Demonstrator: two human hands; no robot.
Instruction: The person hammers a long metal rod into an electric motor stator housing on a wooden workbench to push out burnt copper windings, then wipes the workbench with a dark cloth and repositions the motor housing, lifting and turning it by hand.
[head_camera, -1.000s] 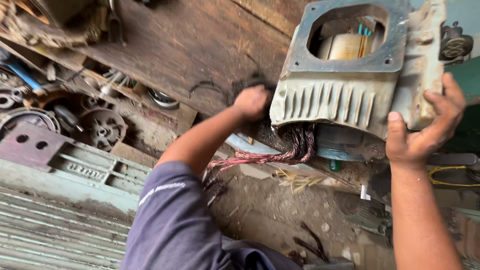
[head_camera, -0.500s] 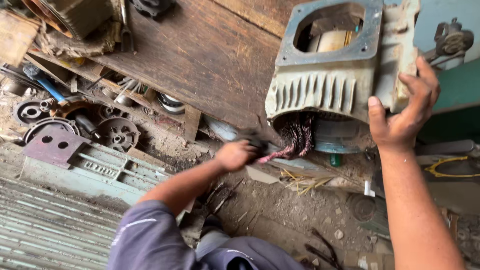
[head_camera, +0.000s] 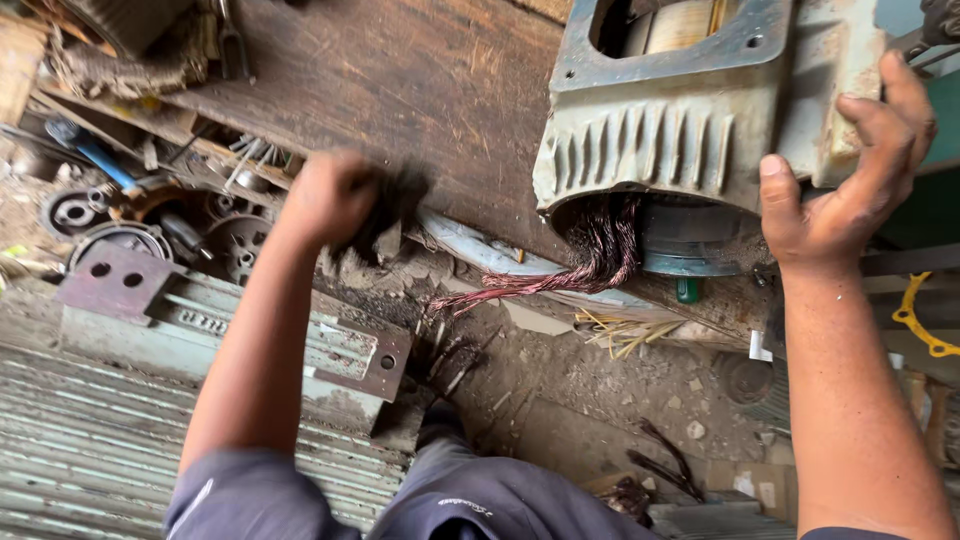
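- The step in hand was judged to be the stripping of the copper winding (head_camera: 595, 262) out of the motor housing (head_camera: 650, 140), which was stood on the edge of the wooden table (head_camera: 400, 80).
- The right hand (head_camera: 840, 195) was clamped on the housing's corner, the fingers (head_camera: 905, 95) wrapped over the pale end plate and the thumb pressed on the ribbed face, so the casing was braced.
- The left hand (head_camera: 335, 200) was closed into a fist well to the left of the housing, and a dark tuft of strands (head_camera: 395, 205) was gripped in it (motion blur hid the single fingers).
- The reddish winding was seen hanging from the housing's open underside, between the two hands, its loose end trailing down towards the left fist but apart from it.
- A further pull was judged to call for a firm brace from the right hand and a fresh grip low on the hanging bundle.
- Below the left fist a grey metal bracket (head_camera: 230, 320) and old pulleys (head_camera: 120, 240) were lying.
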